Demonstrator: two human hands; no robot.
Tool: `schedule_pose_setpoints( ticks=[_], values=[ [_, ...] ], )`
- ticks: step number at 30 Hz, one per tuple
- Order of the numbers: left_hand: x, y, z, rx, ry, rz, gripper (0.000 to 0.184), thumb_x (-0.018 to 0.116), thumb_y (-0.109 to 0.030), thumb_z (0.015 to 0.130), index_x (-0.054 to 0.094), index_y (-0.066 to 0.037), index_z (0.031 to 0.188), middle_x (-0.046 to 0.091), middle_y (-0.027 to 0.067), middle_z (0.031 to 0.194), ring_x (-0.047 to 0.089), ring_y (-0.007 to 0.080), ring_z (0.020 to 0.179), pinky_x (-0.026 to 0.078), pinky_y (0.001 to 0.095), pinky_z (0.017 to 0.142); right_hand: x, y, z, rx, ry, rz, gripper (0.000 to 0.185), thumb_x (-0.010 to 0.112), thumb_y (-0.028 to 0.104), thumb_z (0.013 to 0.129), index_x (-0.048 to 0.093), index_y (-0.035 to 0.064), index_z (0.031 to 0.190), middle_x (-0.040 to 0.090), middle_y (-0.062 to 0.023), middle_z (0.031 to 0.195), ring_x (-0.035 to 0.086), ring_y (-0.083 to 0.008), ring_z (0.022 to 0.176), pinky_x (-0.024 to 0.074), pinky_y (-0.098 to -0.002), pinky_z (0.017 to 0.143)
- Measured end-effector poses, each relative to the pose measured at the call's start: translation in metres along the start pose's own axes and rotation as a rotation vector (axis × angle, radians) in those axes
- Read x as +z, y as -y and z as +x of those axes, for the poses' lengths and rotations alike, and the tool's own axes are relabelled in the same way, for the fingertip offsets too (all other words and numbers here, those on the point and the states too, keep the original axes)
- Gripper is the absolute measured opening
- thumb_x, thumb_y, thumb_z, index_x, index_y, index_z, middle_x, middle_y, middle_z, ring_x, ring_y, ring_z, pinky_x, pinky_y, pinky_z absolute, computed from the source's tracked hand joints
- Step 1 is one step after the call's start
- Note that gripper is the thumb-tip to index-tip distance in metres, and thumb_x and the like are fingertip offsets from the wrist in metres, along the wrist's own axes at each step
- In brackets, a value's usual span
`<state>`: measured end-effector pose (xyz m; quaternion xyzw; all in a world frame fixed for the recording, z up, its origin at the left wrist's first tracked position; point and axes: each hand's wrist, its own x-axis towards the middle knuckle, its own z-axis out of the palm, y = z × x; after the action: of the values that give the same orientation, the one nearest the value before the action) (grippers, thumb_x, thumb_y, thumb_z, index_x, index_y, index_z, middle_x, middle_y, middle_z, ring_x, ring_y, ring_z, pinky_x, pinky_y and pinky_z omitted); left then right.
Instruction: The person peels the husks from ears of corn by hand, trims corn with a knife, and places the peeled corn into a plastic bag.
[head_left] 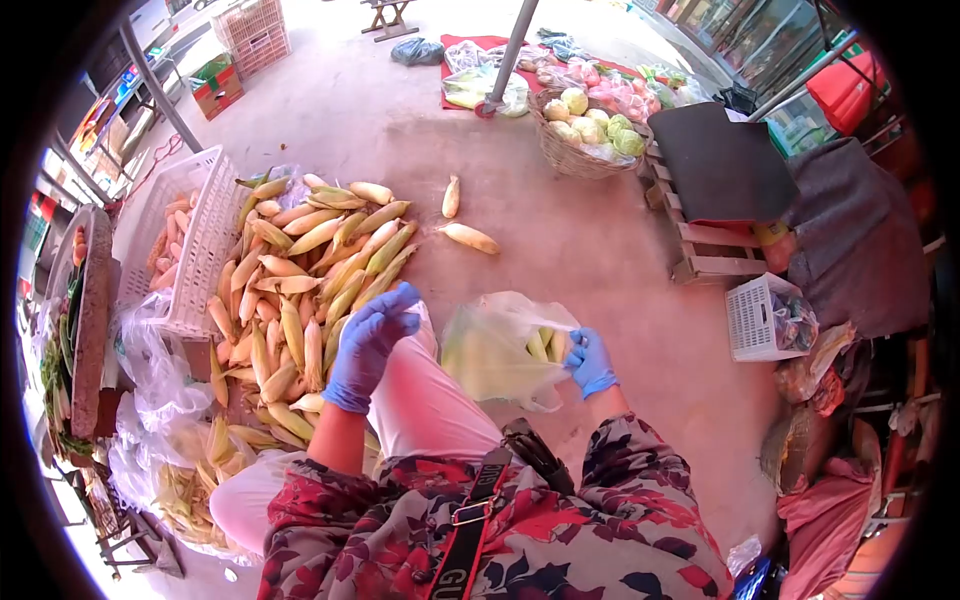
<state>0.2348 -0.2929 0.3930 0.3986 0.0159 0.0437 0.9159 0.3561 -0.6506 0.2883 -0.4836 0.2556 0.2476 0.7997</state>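
Observation:
My right hand (pixel 590 361), in a blue glove, grips the rim of a clear plastic bag (pixel 485 345). Several ears of corn (pixel 541 343) show through the bag's mouth, and its body rests in front of my knees. My left hand (pixel 370 345), also gloved in blue, is raised above my left knee beside the corn pile, fingers stretched and slightly bent, with nothing visible in it. To its left spreads a big heap of corn (pixel 290 290), mostly in pale green and yellowish husks. Two loose ears of corn (pixel 470 238) lie on the ground beyond the heap.
A white plastic crate (pixel 205 240) stands left of the heap, near crumpled plastic bags (pixel 160 370) and loose husks (pixel 205 490). Ahead are a wicker basket (pixel 575 155) of cabbages and bagged produce by a metal pole (pixel 512 50). A wooden pallet (pixel 715 240) and small white basket (pixel 750 320) sit rightward.

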Motion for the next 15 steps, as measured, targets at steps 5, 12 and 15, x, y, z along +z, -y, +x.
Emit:
schedule_pose_setpoints(
  ticks=[5,12,15],
  values=[
    [-0.126,-0.114,-0.119,0.244,-0.293,0.028,0.052,0.046,-0.022,0.088,0.034,0.001,0.133,0.044,0.0122,0.132,0.051,0.0171,0.108,0.042,0.0298,0.091,0.026,0.078,-0.036,0.021,0.027,0.088,0.020,0.052,0.028,0.081,0.055,0.0082,0.078,0.031,0.0061,0.044,0.029,-0.0088,0.037,0.0354,-0.0293,0.048],
    [-0.200,-0.101,-0.262,0.294,-0.777,-0.155,0.047,0.039,-0.019,0.090,0.033,-0.003,0.135,0.043,0.0079,0.134,0.051,0.0135,0.103,0.041,0.0276,0.090,0.112,0.158,0.022,0.073,-0.043,0.019,0.029,0.051,0.032,0.080,0.051,0.0041,0.072,0.040,0.0021,0.052,0.037,-0.0107,0.043,0.0375,-0.0318,0.059],
    [-0.209,-0.085,-0.268,0.240,-0.863,-0.192,0.046,0.038,-0.019,0.091,0.034,-0.005,0.135,0.044,0.0066,0.133,0.050,0.0129,0.104,0.040,0.0270,0.091,0.144,0.185,0.086,0.067,-0.009,0.022,0.029,0.052,0.032,0.080,0.046,0.0068,0.068,0.041,0.0003,0.054,0.037,-0.0116,0.044,0.0371,-0.0331,0.060]
  ],
)
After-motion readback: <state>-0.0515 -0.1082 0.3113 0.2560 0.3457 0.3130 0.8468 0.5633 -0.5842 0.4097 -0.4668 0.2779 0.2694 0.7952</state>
